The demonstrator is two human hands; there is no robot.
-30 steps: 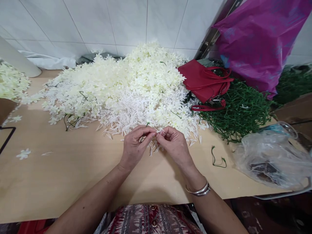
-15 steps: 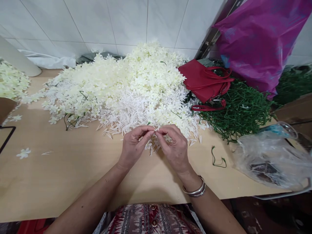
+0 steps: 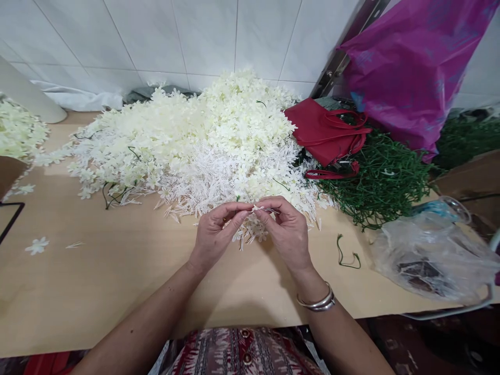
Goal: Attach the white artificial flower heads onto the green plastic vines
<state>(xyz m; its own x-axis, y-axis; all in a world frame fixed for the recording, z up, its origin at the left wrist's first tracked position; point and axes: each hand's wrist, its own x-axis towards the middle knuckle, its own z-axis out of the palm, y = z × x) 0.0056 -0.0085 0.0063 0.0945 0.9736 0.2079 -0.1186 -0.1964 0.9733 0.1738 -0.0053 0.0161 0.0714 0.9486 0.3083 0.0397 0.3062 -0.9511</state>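
My left hand (image 3: pixel 219 232) and my right hand (image 3: pixel 288 232) meet at the fingertips, both closed in a pinch. A small cream-white artificial flower (image 3: pixel 257 208) shows between them, partly covered by the fingers. Thin pale strands stick out by my right forefinger; what they belong to is unclear. Just beyond the fingers lies a pile of white stamen pieces (image 3: pixel 209 174), with a large heap of cream artificial flowers (image 3: pixel 167 122) around and behind it. A few flowers lie on the table below the fingertips.
A red bag (image 3: pixel 318 133) rests against a heap of green plastic stems (image 3: pixel 375 187) on the right. Nearer are a loose green stem (image 3: pixel 340 255) and a clear plastic bag (image 3: pixel 449 255). A purple bag (image 3: pixel 406 67) hangs behind. One flower (image 3: pixel 37 246) lies on the left.
My right hand has shifted slightly right and turned, so its fingertips sit a little apart from the left ones. More of the small flower shows between them now.
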